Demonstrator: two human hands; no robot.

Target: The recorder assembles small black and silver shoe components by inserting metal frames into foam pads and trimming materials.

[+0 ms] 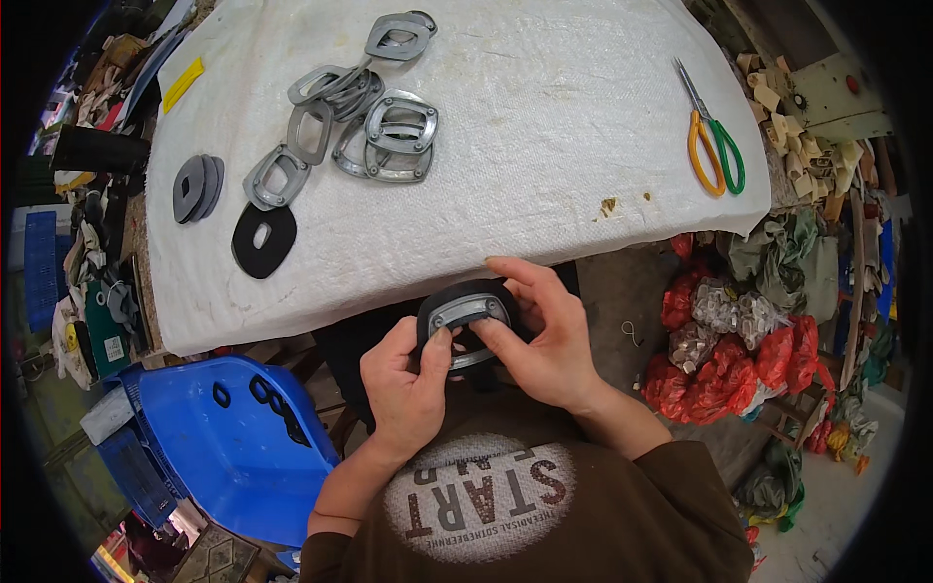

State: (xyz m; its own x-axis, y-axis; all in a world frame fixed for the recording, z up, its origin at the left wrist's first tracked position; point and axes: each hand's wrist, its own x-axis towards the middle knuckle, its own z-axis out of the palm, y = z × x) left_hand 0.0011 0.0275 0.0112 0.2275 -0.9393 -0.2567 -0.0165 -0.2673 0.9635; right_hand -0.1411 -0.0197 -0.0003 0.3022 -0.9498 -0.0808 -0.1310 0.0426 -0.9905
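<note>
Metal frame (473,309) on black pad (426,319), between 2 hands

The frame lies against the pad, just on the person's side of the counter's (544,146) near edge; its longer visible axis runs roughly left to right; neither hand is nearer, since both touch it; the left hand (403,379) pinches the left side, thumb at the opening; the right hand (546,335) grips the right side, thumb reaching into the opening, index finger lifted away; fingertips underneath are hidden.
</note>
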